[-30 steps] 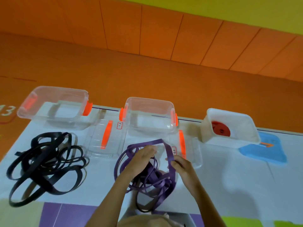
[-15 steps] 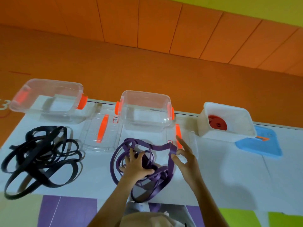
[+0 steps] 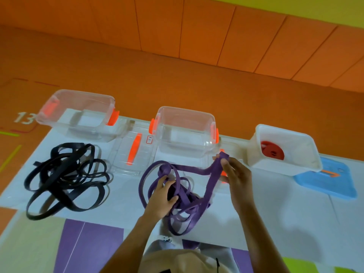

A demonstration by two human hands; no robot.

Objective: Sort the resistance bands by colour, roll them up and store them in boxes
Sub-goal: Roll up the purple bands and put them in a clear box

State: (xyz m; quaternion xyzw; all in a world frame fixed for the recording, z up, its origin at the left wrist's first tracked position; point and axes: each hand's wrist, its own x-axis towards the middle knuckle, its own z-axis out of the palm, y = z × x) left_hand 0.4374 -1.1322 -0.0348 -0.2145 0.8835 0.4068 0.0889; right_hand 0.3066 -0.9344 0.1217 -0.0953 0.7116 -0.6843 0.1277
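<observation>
Our right hand (image 3: 236, 178) pinches a purple band (image 3: 213, 174) up, left hand (image 3: 163, 196) gripping the tangle (image 3: 189, 201) on the table (image 3: 122, 200) before the middle box (image 3: 197, 142); we risk tightening knots if we yank.

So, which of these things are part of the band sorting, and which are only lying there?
In the job: purple bands, held by left hand and right hand; black bands; left clear box; middle clear box; white box holding a red roll.

Only lying about, for now: clear lid between the clear boxes; blue lid beside the white box.
</observation>
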